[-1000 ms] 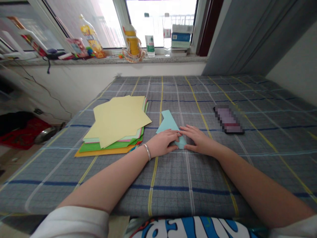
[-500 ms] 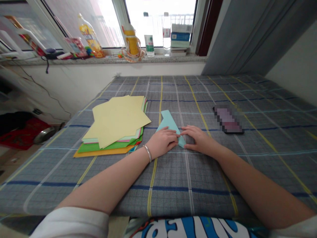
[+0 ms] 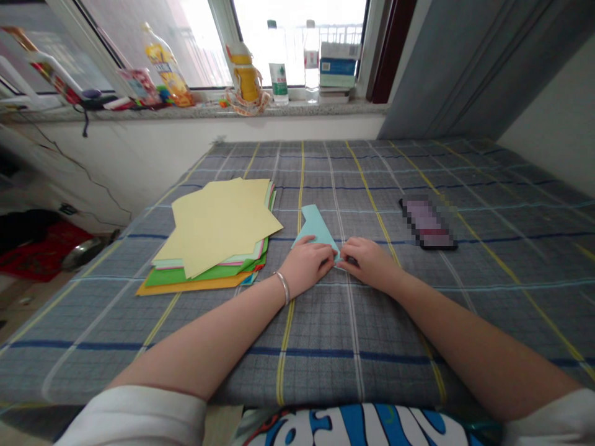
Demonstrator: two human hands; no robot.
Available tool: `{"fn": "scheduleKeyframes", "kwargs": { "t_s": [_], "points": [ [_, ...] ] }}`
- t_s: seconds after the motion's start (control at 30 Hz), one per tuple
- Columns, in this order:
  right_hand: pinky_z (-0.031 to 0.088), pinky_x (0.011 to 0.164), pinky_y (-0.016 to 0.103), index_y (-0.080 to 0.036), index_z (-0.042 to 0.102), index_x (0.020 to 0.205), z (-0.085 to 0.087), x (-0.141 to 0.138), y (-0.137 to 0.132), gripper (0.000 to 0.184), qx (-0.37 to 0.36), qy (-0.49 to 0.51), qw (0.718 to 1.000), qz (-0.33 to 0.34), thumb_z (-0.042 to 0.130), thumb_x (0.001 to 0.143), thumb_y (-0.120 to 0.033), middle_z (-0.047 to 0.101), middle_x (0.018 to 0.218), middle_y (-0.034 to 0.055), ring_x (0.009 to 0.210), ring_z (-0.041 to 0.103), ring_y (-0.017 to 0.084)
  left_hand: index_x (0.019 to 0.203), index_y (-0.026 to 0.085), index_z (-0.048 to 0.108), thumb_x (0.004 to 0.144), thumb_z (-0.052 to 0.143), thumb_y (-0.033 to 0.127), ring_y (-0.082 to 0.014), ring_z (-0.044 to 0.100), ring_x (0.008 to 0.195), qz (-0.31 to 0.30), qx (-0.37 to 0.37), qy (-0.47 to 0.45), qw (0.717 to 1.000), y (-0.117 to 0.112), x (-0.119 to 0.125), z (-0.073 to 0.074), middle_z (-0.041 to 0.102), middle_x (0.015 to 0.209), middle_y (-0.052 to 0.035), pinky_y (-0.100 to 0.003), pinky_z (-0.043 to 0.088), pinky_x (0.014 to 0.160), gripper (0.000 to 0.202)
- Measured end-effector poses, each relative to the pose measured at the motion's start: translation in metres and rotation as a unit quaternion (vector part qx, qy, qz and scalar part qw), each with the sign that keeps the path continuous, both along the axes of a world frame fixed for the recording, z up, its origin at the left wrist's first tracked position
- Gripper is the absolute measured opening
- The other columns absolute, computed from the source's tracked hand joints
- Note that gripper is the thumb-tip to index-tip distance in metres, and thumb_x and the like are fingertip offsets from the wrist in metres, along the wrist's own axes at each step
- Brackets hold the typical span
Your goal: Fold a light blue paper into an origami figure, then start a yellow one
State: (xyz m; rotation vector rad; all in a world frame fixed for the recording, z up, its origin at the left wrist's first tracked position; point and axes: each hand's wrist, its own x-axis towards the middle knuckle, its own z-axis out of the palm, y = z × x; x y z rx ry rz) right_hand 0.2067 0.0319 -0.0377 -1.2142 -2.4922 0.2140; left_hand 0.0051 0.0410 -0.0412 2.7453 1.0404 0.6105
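Note:
A folded piece of light-blue paper (image 3: pixel 320 224) lies on the plaid cloth between my hands, its far end angled up and to the left. My left hand (image 3: pixel 308 262) rests over its lower left part, fingers curled and pressing on it. At the near right corner, the fingertips of my right hand (image 3: pixel 365 261) pinch the paper's edge, close against my left fingertips. The fingers hide the near end of the paper, so the fold there is hard to make out.
A stack of coloured paper (image 3: pixel 223 226), yellow on top, lies left of my hands. A phone (image 3: pixel 428 224) with a blurred screen lies to the right on the plaid cloth (image 3: pixel 404 347). Bottles, a tube (image 3: pixel 279 84) and boxes (image 3: pixel 339 68) line the windowsill behind.
My right fingers have closed from a spread pose into a pinch on the paper's near right corner. That corner has been lifted or folded in. My left hand stays on the paper.

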Motion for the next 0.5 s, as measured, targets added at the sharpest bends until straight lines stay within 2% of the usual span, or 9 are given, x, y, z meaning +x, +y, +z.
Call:
{"fn": "scheduleKeyframes", "kwargs": {
  "t_s": [0.1, 0.2, 0.33, 0.5],
  "points": [
    [0.038, 0.072, 0.030, -0.020, 0.056, 0.075, -0.003, 0.000, 0.003, 0.015, -0.005, 0.001, 1.000, 0.001, 0.061, 0.085, -0.029, 0.060, 0.080, 0.0024, 0.078, 0.054, 0.017, 0.081, 0.019, 0.058, 0.088, 0.057, 0.023, -0.0174, 0.066, 0.088, 0.008, -0.015, 0.002, 1.000, 0.001, 0.000, 0.000, 0.071, 0.095, -0.0015, -0.035, 0.045, 0.091, 0.008],
    [0.036, 0.072, 0.031, -0.020, 0.056, 0.075, -0.004, 0.000, 0.003, 0.014, 0.005, -0.008, 1.000, -0.010, 0.062, 0.084, -0.029, 0.061, 0.081, 0.0022, 0.080, 0.055, 0.018, 0.090, 0.019, 0.059, 0.089, 0.055, 0.021, -0.0183, 0.065, 0.087, 0.016, -0.018, 0.012, 1.000, 0.002, -0.001, 0.000, 0.071, 0.092, -0.0025, -0.031, 0.049, 0.080, 0.005],
    [0.034, 0.072, 0.031, -0.020, 0.056, 0.075, -0.003, -0.001, 0.000, 0.014, 0.014, -0.018, 1.000, -0.017, 0.062, 0.084, -0.030, 0.062, 0.082, 0.0021, 0.081, 0.055, 0.019, 0.093, 0.019, 0.061, 0.092, 0.050, 0.021, -0.0168, 0.065, 0.091, -0.028, 0.000, 0.018, 0.999, 0.006, -0.006, -0.001, 0.070, 0.096, -0.0028, -0.030, 0.048, 0.085, 0.012],
    [0.033, 0.070, 0.030, -0.020, 0.055, 0.074, -0.003, -0.003, 0.001, 0.012, 0.024, -0.022, 0.999, -0.021, 0.060, 0.083, -0.026, 0.061, 0.080, 0.0023, 0.080, 0.055, 0.018, 0.100, 0.022, 0.065, 0.094, 0.045, 0.018, -0.0154, 0.061, 0.107, -0.126, 0.032, 0.041, 0.991, 0.014, -0.015, 0.001, 0.067, 0.111, -0.0039, -0.031, 0.045, 0.094, 0.022]
  ]
}}
